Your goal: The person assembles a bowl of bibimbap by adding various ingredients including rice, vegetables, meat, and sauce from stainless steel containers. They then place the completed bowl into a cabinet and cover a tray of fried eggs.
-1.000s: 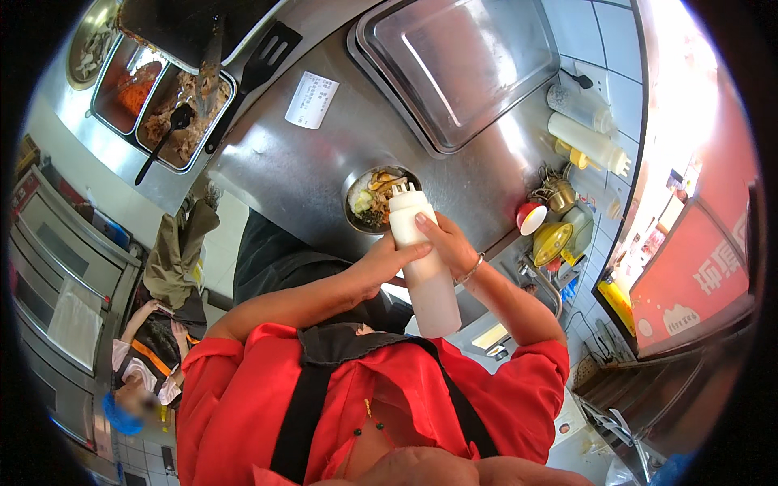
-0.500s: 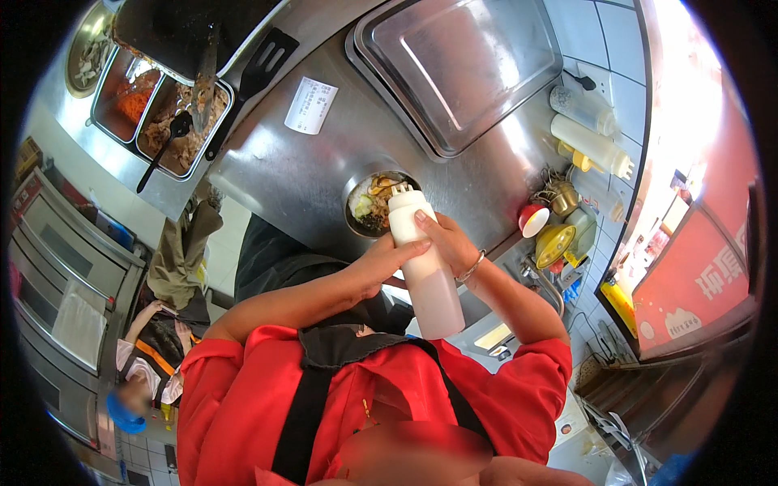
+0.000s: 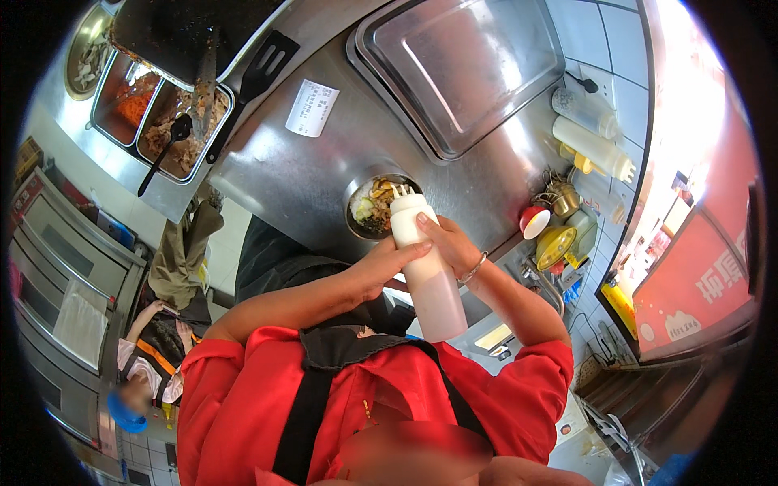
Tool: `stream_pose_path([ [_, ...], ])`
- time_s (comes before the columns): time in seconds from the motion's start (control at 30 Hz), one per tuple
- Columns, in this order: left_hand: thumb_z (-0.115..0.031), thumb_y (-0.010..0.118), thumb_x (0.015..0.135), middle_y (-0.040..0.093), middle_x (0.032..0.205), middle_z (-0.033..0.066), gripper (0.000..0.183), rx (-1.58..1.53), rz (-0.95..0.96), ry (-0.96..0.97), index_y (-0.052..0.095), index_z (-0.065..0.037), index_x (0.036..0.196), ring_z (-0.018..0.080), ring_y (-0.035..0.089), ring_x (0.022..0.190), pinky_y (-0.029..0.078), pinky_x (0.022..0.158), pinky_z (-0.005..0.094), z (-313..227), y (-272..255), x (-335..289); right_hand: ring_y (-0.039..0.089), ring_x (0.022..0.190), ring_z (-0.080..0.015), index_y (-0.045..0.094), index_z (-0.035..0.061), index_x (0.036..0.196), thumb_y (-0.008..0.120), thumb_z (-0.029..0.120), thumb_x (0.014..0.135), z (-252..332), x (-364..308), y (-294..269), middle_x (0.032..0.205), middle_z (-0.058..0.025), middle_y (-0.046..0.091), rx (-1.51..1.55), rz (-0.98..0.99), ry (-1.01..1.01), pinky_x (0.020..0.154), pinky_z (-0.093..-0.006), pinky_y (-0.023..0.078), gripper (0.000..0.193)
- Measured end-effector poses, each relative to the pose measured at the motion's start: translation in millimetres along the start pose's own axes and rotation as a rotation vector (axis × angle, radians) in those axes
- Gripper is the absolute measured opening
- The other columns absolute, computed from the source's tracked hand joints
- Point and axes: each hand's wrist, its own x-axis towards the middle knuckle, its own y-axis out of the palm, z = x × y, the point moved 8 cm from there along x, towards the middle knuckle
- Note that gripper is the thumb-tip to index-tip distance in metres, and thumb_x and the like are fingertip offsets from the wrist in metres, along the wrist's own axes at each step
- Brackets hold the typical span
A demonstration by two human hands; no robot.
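Observation:
Both my hands are wrapped around a translucent squeeze bottle point(image 3: 436, 298) with a several-pronged nozzle and pale contents. It is tilted, its nozzle end pointing away from me over the near right side of a round metal bowl point(image 3: 361, 176). My left hand point(image 3: 391, 266) grips the bottle's left side, thumb across its front. On the other side my right hand point(image 3: 454, 245) closes around it, thumb on top near the cap. White rice, pale green pieces and brown toppings point(image 3: 374, 204) fill the bowl, partly hidden by the bottle. I cannot make out any sauce leaving the nozzle.
A printed paper slip point(image 3: 312, 108) lies on the steel counter point(image 3: 267, 174). Behind it sits a large metal lid point(image 3: 458, 77). Food pans point(image 3: 168, 113) and a black slotted turner point(image 3: 263, 69) are at far left; more squeeze bottles point(image 3: 592, 142) line the right wall. Another person point(image 3: 154, 356) is at left.
The bottle and both hands have barely shifted, moving very slightly to the right. My grip looks the same, and the bowl remains in place.

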Motion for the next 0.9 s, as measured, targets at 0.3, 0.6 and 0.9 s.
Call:
stream_pose_path([
  [0.3, -0.047, 0.058, 0.083, 0.054, 0.113, 0.0093, 0.059, -0.01, -0.009, -0.035, 0.042, -0.007, 0.125, 0.0232, 0.055, 0.101, 0.052, 0.073, 0.0432, 7, 0, 0, 0.062, 0.078, -0.0203, 0.051, -0.006, 0.112, 0.056, 0.038, 0.089, -3, -5, -2, 0.095, -0.0142, 0.061, -0.006, -0.061, 0.051, 0.068, -0.0332, 0.053, 0.05],
  [0.6, -0.048, 0.057, 0.084, 0.055, 0.112, 0.0088, 0.057, -0.067, 0.026, -0.088, 0.044, -0.008, 0.123, 0.0235, 0.056, 0.099, 0.051, 0.076, 0.0435, 30, 4, 3, 0.062, 0.078, -0.02, 0.051, -0.0059, 0.112, 0.057, 0.038, 0.088, -13, -13, -3, 0.096, -0.0141, 0.061, -0.008, -0.051, 0.098, 0.067, -0.0335, 0.052, 0.05],
  [0.9, -0.048, 0.058, 0.083, 0.056, 0.112, 0.0093, 0.058, -0.133, 0.048, -0.119, 0.045, -0.008, 0.123, 0.025, 0.057, 0.1, 0.052, 0.078, 0.0444, 47, 8, 3, 0.063, 0.076, -0.0215, 0.052, -0.0062, 0.111, 0.059, 0.041, 0.086, -31, -14, -12, 0.094, -0.0152, 0.062, -0.068, -0.078, 0.143, 0.066, -0.035, 0.052, 0.054],
])
